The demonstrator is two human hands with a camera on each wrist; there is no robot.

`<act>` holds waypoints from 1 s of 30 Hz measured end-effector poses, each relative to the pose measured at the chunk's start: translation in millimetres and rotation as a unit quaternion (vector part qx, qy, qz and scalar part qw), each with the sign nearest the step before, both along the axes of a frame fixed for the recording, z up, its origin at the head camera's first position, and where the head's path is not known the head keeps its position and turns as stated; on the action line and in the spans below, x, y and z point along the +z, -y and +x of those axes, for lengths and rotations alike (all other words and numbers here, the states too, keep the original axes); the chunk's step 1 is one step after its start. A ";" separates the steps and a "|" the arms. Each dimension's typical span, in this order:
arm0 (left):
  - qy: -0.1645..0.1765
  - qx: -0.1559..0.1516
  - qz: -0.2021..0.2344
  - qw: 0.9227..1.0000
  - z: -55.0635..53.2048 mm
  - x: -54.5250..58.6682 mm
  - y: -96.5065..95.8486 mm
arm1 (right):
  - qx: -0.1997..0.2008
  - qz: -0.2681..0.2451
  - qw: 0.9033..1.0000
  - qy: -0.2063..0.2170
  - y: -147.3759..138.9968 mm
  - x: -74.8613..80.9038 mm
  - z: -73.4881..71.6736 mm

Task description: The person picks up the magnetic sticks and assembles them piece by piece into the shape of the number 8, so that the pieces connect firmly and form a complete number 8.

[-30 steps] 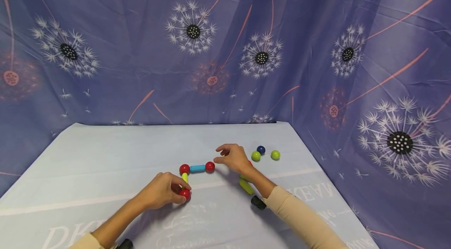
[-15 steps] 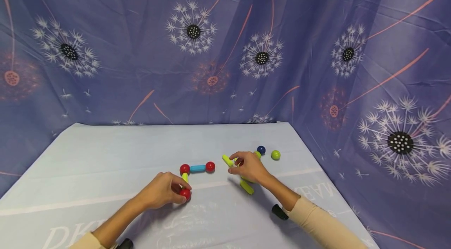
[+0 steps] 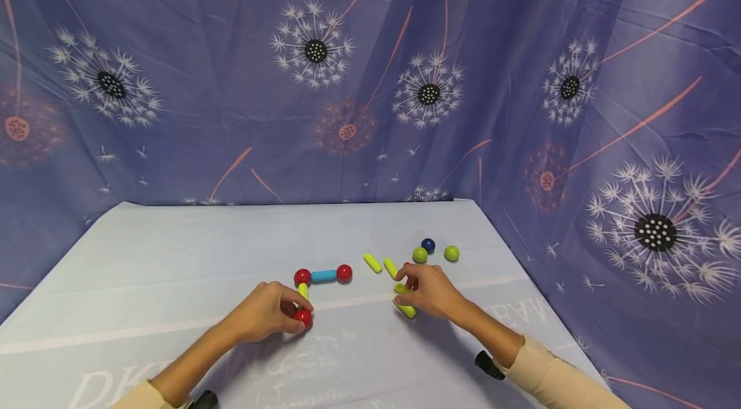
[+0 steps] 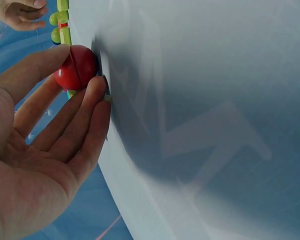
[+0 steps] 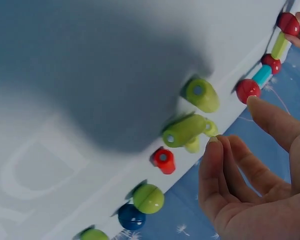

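My left hand (image 3: 260,312) pinches the near red ball (image 4: 76,67) between thumb and fingers. From that ball a yellow-green rod (image 3: 303,291) runs back to a second red ball (image 3: 302,276). There a light blue rod (image 3: 323,276) leads right to a third red ball (image 3: 344,272). My right hand (image 3: 431,290) is over the group of loose rods, with thumb and fingertips apart and nothing between them. Nearest to it are several yellow-green rods (image 5: 185,131) and a short red rod (image 5: 165,160), which the hand mostly hides in the head view.
Behind the right hand lie a dark blue ball (image 3: 428,245) and two green balls, one beside it (image 3: 420,255) and one farther right (image 3: 452,253). The table's white cloth (image 3: 191,254) meets a purple dandelion-print curtain (image 3: 231,74) at the back and right.
My right hand has drawn back to the right and toward me, uncovering yellow-green rods it had hidden. The left hand keeps its grip on the red ball in the same place.
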State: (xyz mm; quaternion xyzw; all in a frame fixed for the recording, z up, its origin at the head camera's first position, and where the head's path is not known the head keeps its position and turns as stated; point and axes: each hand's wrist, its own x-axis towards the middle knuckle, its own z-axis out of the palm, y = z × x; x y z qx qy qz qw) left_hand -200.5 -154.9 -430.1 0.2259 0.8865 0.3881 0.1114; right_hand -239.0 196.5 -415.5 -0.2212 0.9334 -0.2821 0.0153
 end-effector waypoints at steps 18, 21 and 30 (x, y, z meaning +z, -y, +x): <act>0.003 0.002 -0.002 1.000 0.8 1.5 -0.9 | -0.012 0.010 0.999 0.034 -6.9 -16.4 14.9; 0.005 0.002 -0.001 1.000 0.6 1.3 -0.8 | -0.014 0.007 0.999 0.040 -6.4 -17.4 15.4; 0.007 0.000 -0.001 1.000 0.0 1.1 -0.5 | -0.011 0.000 0.998 0.055 -5.4 -18.5 17.7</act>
